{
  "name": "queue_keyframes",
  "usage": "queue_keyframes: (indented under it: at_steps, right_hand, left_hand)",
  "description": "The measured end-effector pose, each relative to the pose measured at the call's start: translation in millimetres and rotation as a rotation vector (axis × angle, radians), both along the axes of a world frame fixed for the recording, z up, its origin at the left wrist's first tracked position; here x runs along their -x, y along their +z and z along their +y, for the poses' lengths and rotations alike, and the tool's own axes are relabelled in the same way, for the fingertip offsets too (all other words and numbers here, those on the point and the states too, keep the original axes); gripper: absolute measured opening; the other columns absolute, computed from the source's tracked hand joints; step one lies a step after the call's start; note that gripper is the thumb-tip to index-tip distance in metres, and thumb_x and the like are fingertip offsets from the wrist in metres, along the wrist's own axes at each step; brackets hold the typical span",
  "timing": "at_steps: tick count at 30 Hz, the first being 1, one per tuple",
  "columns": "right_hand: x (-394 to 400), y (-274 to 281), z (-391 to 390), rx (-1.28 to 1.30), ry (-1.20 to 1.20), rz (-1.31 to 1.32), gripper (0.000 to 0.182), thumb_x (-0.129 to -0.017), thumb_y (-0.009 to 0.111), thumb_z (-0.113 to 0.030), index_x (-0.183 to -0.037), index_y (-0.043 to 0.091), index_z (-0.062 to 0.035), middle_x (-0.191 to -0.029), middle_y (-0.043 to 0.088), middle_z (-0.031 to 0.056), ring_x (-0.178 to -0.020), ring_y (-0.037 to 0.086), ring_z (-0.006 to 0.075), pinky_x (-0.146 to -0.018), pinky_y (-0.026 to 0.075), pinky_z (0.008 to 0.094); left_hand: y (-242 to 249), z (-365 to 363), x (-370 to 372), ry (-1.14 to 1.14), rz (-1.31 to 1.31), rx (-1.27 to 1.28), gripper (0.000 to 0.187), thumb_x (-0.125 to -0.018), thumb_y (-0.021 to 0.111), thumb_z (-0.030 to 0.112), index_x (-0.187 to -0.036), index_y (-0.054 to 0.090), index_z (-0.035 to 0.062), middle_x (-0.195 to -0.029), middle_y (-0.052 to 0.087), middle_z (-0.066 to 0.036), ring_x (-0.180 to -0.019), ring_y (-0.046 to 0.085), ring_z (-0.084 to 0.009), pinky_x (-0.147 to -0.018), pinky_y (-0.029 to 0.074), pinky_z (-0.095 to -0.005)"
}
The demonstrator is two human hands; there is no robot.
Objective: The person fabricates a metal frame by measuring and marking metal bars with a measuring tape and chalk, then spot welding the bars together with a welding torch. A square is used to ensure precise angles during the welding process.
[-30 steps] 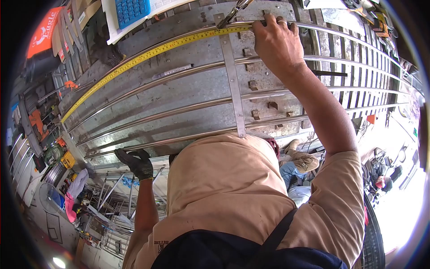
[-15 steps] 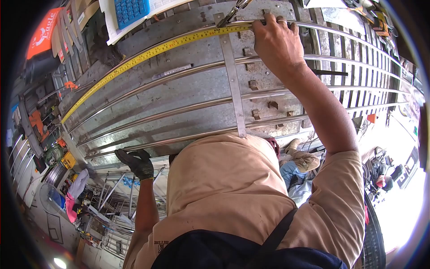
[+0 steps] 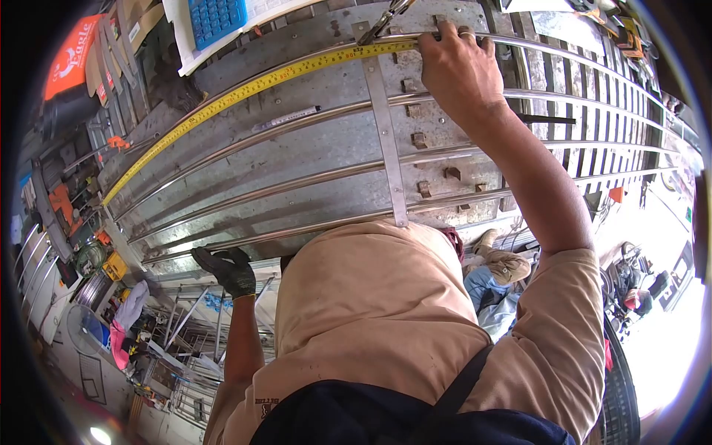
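A yellow tape measure is stretched along the farthest of several shiny metal rods. My bare right hand is closed over its right end, at that rod; whatever lies under the palm is hidden. My left hand, in a dark glove, is at the table's near edge beside the left part of the nearest rod, thumb and fingers apart. A flat metal strip crosses the rods just left of my right hand. Locking pliers stand at the strip's far end.
The rods lie over a grey metal worktable with small metal tabs. A marker lies between rods. Behind are a blue calculator and papers. Slats extend right. Another person's shoe shows below the table, with metal frames at lower left.
Almost nothing differs. Both hands and the tape stay in place, with only a very slight shift of the view.
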State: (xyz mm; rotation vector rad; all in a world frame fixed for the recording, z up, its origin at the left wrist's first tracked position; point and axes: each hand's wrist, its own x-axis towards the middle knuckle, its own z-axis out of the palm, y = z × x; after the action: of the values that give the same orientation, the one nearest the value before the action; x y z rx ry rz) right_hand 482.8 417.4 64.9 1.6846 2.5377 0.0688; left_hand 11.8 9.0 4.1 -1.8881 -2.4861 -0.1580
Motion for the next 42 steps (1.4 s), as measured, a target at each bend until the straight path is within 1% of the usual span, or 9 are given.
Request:
queue_keyframes:
  at_steps: [19,26,27,30,31,34,36,38,42]
  right_hand:
    - [1,3,1,0.033,-0.003,0.009,0.016,-0.100,0.065,-0.007,-0.113,0.073,-0.0039,-0.130,0.069,0.0231,-0.123,0.073,0.0450,-0.108,0.053,0.0726]
    - [3,6,5,0.099,-0.027,0.005,0.018,-0.102,0.061,-0.013,-0.113,0.074,-0.0063,-0.128,0.068,0.0215,-0.123,0.072,0.0441,-0.104,0.054,0.0695]
    - [3,7,6,0.100,-0.032,-0.020,0.020,-0.102,0.059,-0.015,-0.113,0.074,-0.0079,-0.132,0.069,0.0202,-0.123,0.072,0.0422,-0.103,0.054,0.0673]
    - [-9,22,5,0.305,-0.098,0.116,0.023,-0.104,0.060,-0.021,-0.111,0.077,-0.0065,-0.133,0.070,0.0207,-0.116,0.072,0.0442,-0.102,0.057,0.0561]
    - [-17,27,0,0.330,-0.057,0.086,0.025,-0.104,0.063,-0.024,-0.111,0.078,-0.0054,-0.128,0.073,0.0204,-0.111,0.072,0.0461,-0.097,0.058,0.0549]
    - [-14,50,-37,0.334,-0.065,0.130,0.024,-0.105,0.063,-0.021,-0.114,0.081,-0.0086,-0.110,0.073,0.0237,-0.105,0.073,0.0458,-0.091,0.059,0.0574]
    - [-18,62,-68,0.244,0.040,0.135,0.019,-0.103,0.068,-0.019,-0.110,0.082,-0.0065,-0.107,0.072,0.0241,-0.098,0.072,0.0476,-0.085,0.058,0.0566]
    - [-19,70,-99,0.242,0.082,0.193,0.015,-0.104,0.068,-0.017,-0.105,0.079,-0.0059,-0.108,0.072,0.0226,-0.097,0.072,0.0467,-0.083,0.057,0.0569]
    - [-31,81,-151,0.215,0.158,0.169,0.012,-0.103,0.070,-0.015,-0.104,0.077,-0.0061,-0.103,0.069,0.0183,-0.093,0.070,0.0437,-0.080,0.054,0.0568]
  left_hand:
    - [-6,-2,2,0.073,-0.037,0.003,0.085,-0.104,0.062,0.005,-0.173,0.011,0.0018,-0.174,0.013,-0.038,-0.162,0.025,-0.0529,-0.125,0.040,-0.0568]
    - [40,25,49,0.003,-0.296,0.264,0.075,-0.095,0.070,0.003,-0.163,0.040,0.0004,-0.164,0.044,-0.030,-0.148,0.052,-0.0467,-0.118,0.049,-0.0493]
    - [47,34,55,0.007,-0.215,0.250,0.062,-0.092,0.074,0.003,-0.152,0.058,0.0027,-0.148,0.065,-0.024,-0.135,0.065,-0.0434,-0.114,0.053,-0.0481]
    - [56,57,81,0.161,-0.250,0.304,0.049,-0.093,0.073,0.005,-0.142,0.068,0.0042,-0.134,0.074,-0.023,-0.130,0.070,-0.0394,-0.108,0.057,-0.0479]
    - [22,49,109,0.206,-0.306,-0.007,0.037,-0.097,0.071,0.008,-0.134,0.074,0.0051,-0.126,0.078,-0.023,-0.123,0.074,-0.0369,-0.102,0.059,-0.0472]
    - [21,92,120,0.652,-0.953,-0.260,0.057,-0.105,0.075,0.029,-0.156,0.058,0.0116,-0.123,0.077,-0.014,-0.110,0.075,-0.0332,-0.092,0.061,-0.0416]
    - [54,123,123,0.917,-1.181,-0.382,0.070,-0.101,0.077,0.052,-0.153,0.059,0.0102,-0.109,0.075,-0.010,-0.070,0.066,-0.0213,-0.062,0.056,-0.0363]
    - [72,121,145,0.989,-1.353,-0.413,0.066,-0.099,0.077,0.056,-0.143,0.067,0.0071,-0.099,0.075,-0.012,-0.062,0.064,-0.0220,-0.057,0.054,-0.0384]
    - [11,79,225,1.054,-1.051,-0.334,0.034,-0.097,0.082,0.042,-0.109,0.076,0.0112,-0.096,0.077,-0.008,-0.067,0.066,-0.0180,-0.054,0.051,-0.0352]
